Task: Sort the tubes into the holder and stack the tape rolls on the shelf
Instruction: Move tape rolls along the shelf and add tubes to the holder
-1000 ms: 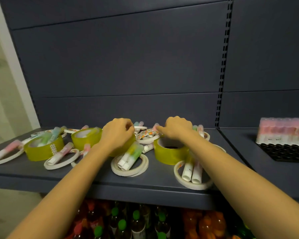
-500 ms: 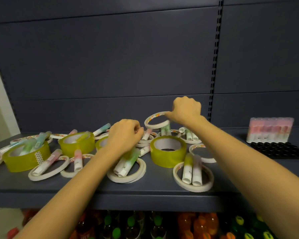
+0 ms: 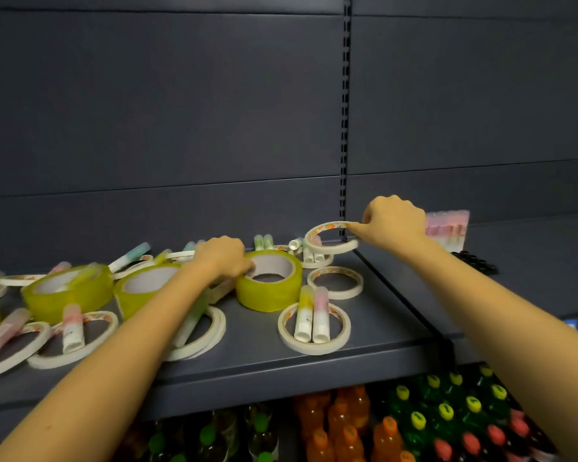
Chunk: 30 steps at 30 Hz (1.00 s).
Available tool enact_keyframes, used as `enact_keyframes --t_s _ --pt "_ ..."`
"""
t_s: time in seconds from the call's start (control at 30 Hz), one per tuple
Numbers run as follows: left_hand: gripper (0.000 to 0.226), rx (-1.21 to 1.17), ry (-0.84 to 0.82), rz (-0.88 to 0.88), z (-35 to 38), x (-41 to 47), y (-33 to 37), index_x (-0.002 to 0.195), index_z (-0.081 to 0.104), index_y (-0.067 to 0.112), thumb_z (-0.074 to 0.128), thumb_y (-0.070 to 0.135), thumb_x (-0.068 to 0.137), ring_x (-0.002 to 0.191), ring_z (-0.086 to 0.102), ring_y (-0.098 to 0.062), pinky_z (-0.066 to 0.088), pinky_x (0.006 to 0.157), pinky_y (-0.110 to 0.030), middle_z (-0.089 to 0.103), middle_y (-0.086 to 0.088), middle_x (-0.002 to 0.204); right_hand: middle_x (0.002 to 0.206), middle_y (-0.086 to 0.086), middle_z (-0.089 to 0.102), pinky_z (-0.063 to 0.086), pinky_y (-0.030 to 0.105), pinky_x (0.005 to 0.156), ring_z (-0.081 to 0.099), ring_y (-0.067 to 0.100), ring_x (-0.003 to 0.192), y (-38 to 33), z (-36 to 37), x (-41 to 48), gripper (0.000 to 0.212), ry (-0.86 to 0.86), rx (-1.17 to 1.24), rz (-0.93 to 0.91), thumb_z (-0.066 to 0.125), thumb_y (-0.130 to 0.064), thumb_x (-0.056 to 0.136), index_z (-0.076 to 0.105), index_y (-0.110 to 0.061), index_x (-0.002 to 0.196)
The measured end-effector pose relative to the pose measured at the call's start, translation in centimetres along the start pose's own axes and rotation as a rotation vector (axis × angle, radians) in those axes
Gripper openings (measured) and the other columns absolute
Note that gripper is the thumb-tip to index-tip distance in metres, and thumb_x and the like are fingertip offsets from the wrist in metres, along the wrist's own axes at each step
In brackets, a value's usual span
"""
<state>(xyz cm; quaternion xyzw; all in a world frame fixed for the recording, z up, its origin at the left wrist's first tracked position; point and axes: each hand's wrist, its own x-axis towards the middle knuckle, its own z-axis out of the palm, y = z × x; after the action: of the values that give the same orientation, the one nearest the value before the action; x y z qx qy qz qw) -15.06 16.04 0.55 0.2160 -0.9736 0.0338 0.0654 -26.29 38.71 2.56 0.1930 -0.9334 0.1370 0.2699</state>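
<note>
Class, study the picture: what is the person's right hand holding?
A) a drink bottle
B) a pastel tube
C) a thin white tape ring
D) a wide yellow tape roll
C: the right hand pinches the rim of a thin white tape ring, with the wide yellow rolls, the tubes and the bottles all out of its grip.

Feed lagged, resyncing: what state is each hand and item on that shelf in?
right hand: pinches thin tape ring, held above the shelf.
left hand: fingers curled at rim of yellow tape roll; grip unclear.
yellow tape roll: flat, unstacked.
two tubes: lying across a flat white ring.
pink tubes: upright in the holder.
</note>
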Motion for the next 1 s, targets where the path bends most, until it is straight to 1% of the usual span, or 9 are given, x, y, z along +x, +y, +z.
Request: enact_keyframes --t_s 0.1,0.2,0.3,0.4,0.53,0.63,0.77,0.9,1.0 --pt "0.036 0.011 0.111 -0.004 -1.0 0.3 0.3 0.103 0.064 0.012 0.051 0.042 0.089 0.101 0.058 -0.031 0.037 0.073 -0.033 0.064 -0.011 0.111 0.059 0.002 0.053 0.028 0.021 0.048 0.051 0.024 0.061 2.2 -0.3 -0.3 0.054 0.001 0.014 0.039 0.058 -0.063 0.079 0.072 -0.011 0.079" --pt "0.031 0.005 0.160 -0.016 -2.2 0.4 1.0 0.090 0.064 0.011 0.052 0.040 0.089 0.085 0.053 -0.029 0.037 0.070 -0.032 0.064 -0.012 0.100 0.066 0.003 0.059 0.032 0.026 0.056 0.056 0.024 0.067 4.3 -0.6 -0.7 0.050 0.010 0.019 0.055 0.057 -0.059 0.082 0.071 -0.011 0.076" --pt "0.031 -0.013 0.205 -0.021 -3.5 0.2 2.6 0.088 0.065 0.011 0.054 0.039 0.086 0.082 0.050 -0.029 0.036 0.069 -0.032 0.058 -0.009 0.089 0.062 0.003 0.056 0.034 0.028 0.062 0.054 0.024 0.065 6.8 -1.3 -1.2 0.047 0.031 0.026 0.065 0.055 -0.055 0.084 0.070 -0.013 0.073" --pt "0.027 -0.048 0.233 -0.004 -4.7 0.3 5.4 0.081 0.064 0.013 0.055 0.039 0.085 0.078 0.049 -0.028 0.036 0.068 -0.032 0.056 -0.007 0.083 0.058 -0.001 0.052 0.032 0.024 0.055 0.051 0.024 0.064 9.9 -2.6 -1.3 0.038 0.040 0.043 0.086 0.057 -0.050 0.084 0.070 -0.016 0.075" --pt "0.032 -0.132 0.221 0.053 -5.8 0.6 10.9 0.080 0.068 0.010 0.057 0.040 0.084 0.079 0.053 -0.029 0.037 0.068 -0.031 0.062 -0.008 0.083 0.067 0.003 0.057 0.032 0.024 0.057 0.053 0.025 0.069 15.3 -4.5 -1.8 0.031 0.050 0.026 0.107 0.060 -0.047 0.082 0.070 -0.018 0.075" --pt "0.031 -0.197 0.210 0.101 -6.1 0.6 16.2 0.076 0.068 0.009 0.060 0.038 0.082 0.074 0.053 -0.029 0.036 0.065 -0.030 0.061 -0.009 0.078 0.067 0.002 0.055 0.033 0.025 0.058 0.055 0.027 0.069 20.2 -6.1 -2.4 0.034 0.037 0.015 0.143 0.060 -0.052 0.082 0.067 -0.019 0.073" --pt "0.029 -0.232 0.193 0.151 -6.1 0.4 23.3 0.065 0.061 0.013 0.061 0.038 0.080 0.069 0.051 -0.027 0.033 0.060 -0.027 0.057 -0.006 0.070 0.066 0.003 0.054 0.034 0.025 0.057 0.052 0.026 0.067 27.2 -8.1 -3.1 0.036 0.039 -0.012 0.212 0.061 -0.050 0.081 0.072 -0.016 0.081" --pt "0.031 -0.268 0.160 0.188 -5.6 0.1 30.0 0.062 0.057 0.012 0.059 0.037 0.080 0.068 0.050 -0.026 0.031 0.056 -0.024 0.053 -0.004 0.063 0.063 0.002 0.053 0.029 0.022 0.050 0.052 0.025 0.065 34.1 -9.5 -4.2 0.038 0.028 -0.035 0.251 0.061 -0.051 0.082 0.072 -0.015 0.080" --pt "0.034 -0.288 0.139 0.212 -4.9 0.1 35.0 0.058 0.051 0.014 0.059 0.037 0.081 0.068 0.050 -0.026 0.033 0.059 -0.026 0.050 -0.002 0.061 0.065 0.002 0.054 0.033 0.024 0.055 0.052 0.025 0.066 38.8 -9.9 -5.0 0.038 0.016 -0.041 0.281 0.062 -0.052 0.082 0.072 -0.015 0.080"
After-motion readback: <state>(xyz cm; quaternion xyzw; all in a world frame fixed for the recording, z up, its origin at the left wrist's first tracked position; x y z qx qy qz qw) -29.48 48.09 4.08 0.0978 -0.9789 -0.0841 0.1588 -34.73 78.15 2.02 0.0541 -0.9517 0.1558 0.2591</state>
